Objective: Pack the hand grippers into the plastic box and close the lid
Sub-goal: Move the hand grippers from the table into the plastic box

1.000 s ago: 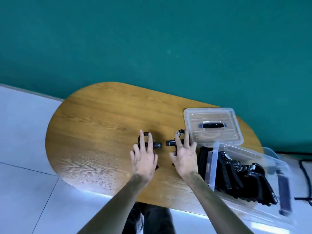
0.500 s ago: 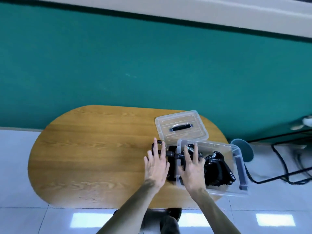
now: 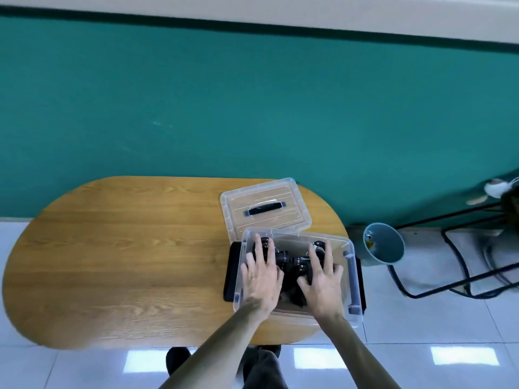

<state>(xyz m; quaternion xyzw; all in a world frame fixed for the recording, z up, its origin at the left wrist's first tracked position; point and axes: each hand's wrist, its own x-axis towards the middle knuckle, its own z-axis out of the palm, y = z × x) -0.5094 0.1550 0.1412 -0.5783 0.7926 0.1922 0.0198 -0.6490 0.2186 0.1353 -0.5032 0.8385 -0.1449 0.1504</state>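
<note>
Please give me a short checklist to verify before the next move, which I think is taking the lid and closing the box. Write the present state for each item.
1. Hand grippers inside the plastic box: ok, the ones in view are inside.
2. Nothing sticks up above the box rim: cannot tell, hands cover them.
3. Left hand and right hand out of the box: not ok, both rest on the grippers.
4. Lid within reach: ok, it lies flat on the table just behind the box.
5. Lid handle facing up: ok.
</note>
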